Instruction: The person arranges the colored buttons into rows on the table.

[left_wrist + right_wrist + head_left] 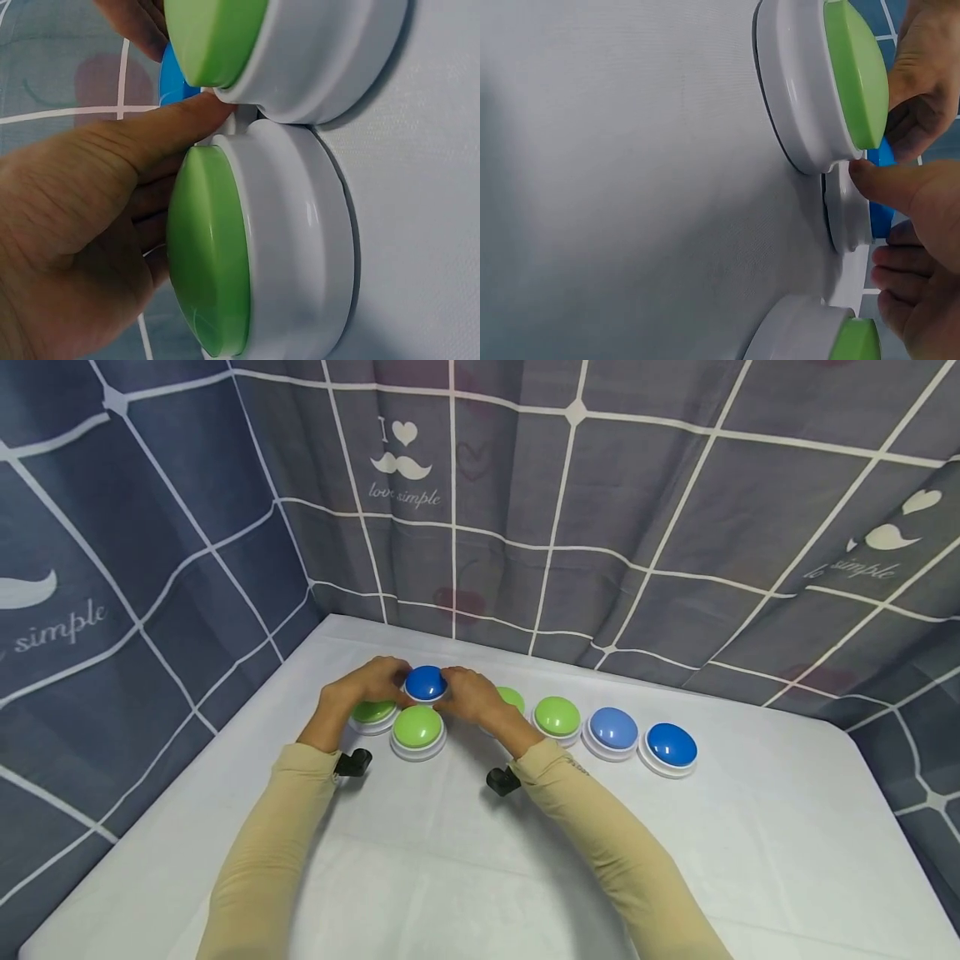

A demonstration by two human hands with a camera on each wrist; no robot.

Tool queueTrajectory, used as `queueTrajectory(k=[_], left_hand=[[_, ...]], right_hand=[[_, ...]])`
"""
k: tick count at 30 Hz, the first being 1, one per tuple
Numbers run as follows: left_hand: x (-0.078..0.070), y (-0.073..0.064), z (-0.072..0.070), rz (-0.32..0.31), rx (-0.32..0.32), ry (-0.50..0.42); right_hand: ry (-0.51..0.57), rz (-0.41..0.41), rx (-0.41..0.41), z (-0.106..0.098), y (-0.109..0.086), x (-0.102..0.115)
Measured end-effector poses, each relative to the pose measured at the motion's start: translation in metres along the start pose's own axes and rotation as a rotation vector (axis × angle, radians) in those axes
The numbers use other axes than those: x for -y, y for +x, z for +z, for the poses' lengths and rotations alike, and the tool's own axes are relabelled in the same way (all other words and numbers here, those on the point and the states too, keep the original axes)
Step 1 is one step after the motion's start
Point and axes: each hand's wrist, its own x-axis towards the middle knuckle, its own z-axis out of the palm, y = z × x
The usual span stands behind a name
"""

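A blue dome push button (425,682) with a white base stands at the back left of the table, between my two hands. My left hand (367,683) grips its left side, thumb in front and the other fingers behind. From the right, my right hand (477,696) holds the same button, its thumb (885,184) at the white base. Right in front stands a green push button (417,727). Another green button (372,713) lies under the left hand, partly hidden by it. The left wrist view shows this green button (210,255) close beside the thumb.
Right of the right hand, a row runs along the white table (780,827): a partly hidden green button (512,697), a green button (557,717), a lighter blue button (612,728) and a darker blue one (671,746). A grey checked curtain (510,585) hangs behind.
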Motion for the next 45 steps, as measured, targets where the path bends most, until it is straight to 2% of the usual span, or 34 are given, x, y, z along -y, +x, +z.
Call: queueTrajectory(k=[6, 13, 20, 25, 29, 33, 36, 40, 45], left_hand=[[-0.004, 0.004, 0.001, -0.015, 0.0, -0.009], [-0.01, 0.009, 0.001, 0.008, -0.009, 0.009], [-0.016, 0.011, -0.004, 0.063, -0.051, 0.017], [-0.024, 0.005, -0.01, 0.099, -0.088, -0.001], [-0.034, -0.004, -0.013, 0.171, -0.123, -0.013], [-0.045, -0.018, -0.011, 0.246, -0.165, -0.04], [-0.057, -0.03, -0.006, 0.283, -0.193, -0.08], [-0.076, -0.045, 0.005, 0.302, -0.23, -0.109], [-0.1, -0.057, 0.02, 0.348, -0.287, -0.055]], right_hand=[[-0.009, 0.064, 0.012, 0.001, 0.001, -0.005], [0.081, 0.077, -0.007, 0.001, 0.0, -0.012], [0.127, 0.087, -0.047, -0.005, -0.001, -0.016], [0.21, 0.076, -0.108, -0.014, -0.01, -0.018], [0.293, 0.057, -0.19, -0.019, -0.026, -0.02], [0.369, 0.033, -0.262, -0.021, -0.051, -0.023], [0.436, 0.016, -0.319, -0.025, -0.074, -0.024], [0.48, 0.001, -0.368, -0.031, -0.103, -0.027], [0.485, 0.004, -0.391, -0.034, -0.134, -0.031]])
